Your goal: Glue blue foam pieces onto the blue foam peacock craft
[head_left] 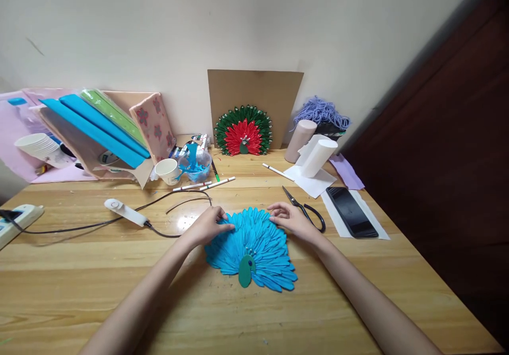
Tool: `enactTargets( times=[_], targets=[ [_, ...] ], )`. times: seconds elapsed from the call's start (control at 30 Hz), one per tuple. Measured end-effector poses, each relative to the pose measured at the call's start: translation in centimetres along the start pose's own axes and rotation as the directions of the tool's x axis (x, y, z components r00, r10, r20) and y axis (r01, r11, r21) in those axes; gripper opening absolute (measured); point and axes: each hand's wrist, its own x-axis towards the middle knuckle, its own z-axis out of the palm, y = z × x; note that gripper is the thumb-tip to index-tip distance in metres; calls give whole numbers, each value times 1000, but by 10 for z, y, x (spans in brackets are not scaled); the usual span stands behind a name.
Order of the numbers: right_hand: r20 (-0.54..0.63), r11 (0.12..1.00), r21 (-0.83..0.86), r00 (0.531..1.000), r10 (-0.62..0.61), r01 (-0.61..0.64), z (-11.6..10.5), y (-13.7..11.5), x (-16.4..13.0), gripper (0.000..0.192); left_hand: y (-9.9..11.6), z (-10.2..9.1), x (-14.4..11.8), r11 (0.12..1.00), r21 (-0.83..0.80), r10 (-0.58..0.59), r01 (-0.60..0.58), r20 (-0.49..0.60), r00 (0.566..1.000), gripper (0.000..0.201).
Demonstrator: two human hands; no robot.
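A blue paper peacock (262, 238) with a fan of layered feathers lies on the wooden table in front of me. Its green oval body (245, 271) has a dark eye and a small beaded crest. At the fan's upper left edge, my left hand (210, 223) is closed on the feathers, thumb on top. On the upper right edge, my right hand (290, 220) rests with its fingers slightly apart, touching the feathers. Black-handled scissors (304, 206) lie just beyond my right hand.
A red and green peacock (244, 132) leans on a cardboard sheet (258, 87) at the wall. A corded white glue gun (125, 212) lies left. A paper cup (167, 171) and a tub of blue scraps (194, 165) stand behind. At right are a phone (352, 212) and a paper roll (319, 158).
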Motion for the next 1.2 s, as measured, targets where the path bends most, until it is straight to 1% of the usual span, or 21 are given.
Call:
enactTargets(
  times=[0.07,0.13,0.2,0.27,0.3,0.37,0.43,0.47,0.57,0.67,0.77,0.8,0.83,0.87,0.9,0.93,0.97,1.0,1.03,1.1,1.2],
  targets=[
    [-24,999,28,999,-32,33,-4,-4,3,35,8,0,4,995,-91,-38,36,-15,999,47],
    [-97,995,63,993,-68,74,-9,-10,5,40,18,-2,9,977,-198,-84,80,-10,996,53],
    [-203,988,117,976,-74,99,-18,-15,6,44,26,-5,15,944,-314,-111,102,-11,994,52],
    [-257,973,211,966,-40,96,-29,-19,4,43,33,-10,21,905,-420,-106,69,-65,992,50],
    [-242,960,270,970,-10,77,-34,-20,2,43,35,-13,24,888,-458,-97,35,-112,989,50],
    [-156,930,367,987,40,21,-41,-22,-5,46,38,-18,30,861,-509,-85,-26,-194,977,47],
    [-86,920,391,995,59,-21,-39,-23,-12,48,39,-22,35,832,-553,-84,-48,-212,974,44],
    [-78,923,384,995,63,-28,-36,-25,-15,47,39,-22,37,818,-573,-86,-51,-209,974,44],
    [-90,925,380,996,22,14,-25,-31,-20,47,41,-20,42,793,-606,-97,-68,-235,967,45],
    [-109,920,387,994,-10,51,-21,-37,-20,48,44,-14,49,783,-614,-96,-97,-273,957,46],
    [-195,922,382,981,19,58,-23,-34,-17,43,48,-8,56,773,-615,-59,-152,-309,949,44],
    [-242,921,383,970,25,71,-24,-32,-16,41,50,-7,58,782,-591,-34,-196,-354,934,43],
    [-289,918,386,957,27,90,-26,-30,-15,39,53,-6,60,804,-536,9,-257,-421,907,43],
    [-336,914,389,941,26,113,-27,-27,-15,38,57,-6,61,836,-440,76,-328,-498,864,43],
    [-379,910,391,925,25,136,-29,-25,-14,38,62,-6,62,865,-308,169,-396,-564,808,42],
    [-414,907,391,910,25,153,-31,-23,-14,37,67,-6,62,879,-154,285,-452,-592,754,40],
    [-436,906,389,899,24,165,-32,-21,-14,38,73,-7,62,871,-4,401,-491,-571,716,35],
    [-448,908,384,894,23,170,-34,-20,-14,38,80,-7,62,848,114,497,-518,-512,701,28],
    [-452,911,374,892,18,172,-35,-18,-14,39,85,-6,62,826,199,556,-528,-443,703,23],
    [-461,926,335,887,-1,176,-36,-16,-14,40,93,-4,63,811,295,584,-506,-354,730,18],
    [-488,954,250,872,-22,165,-31,-14,-14,40,97,-1,66,825,355,554,-440,-357,752,21]
  ],
)
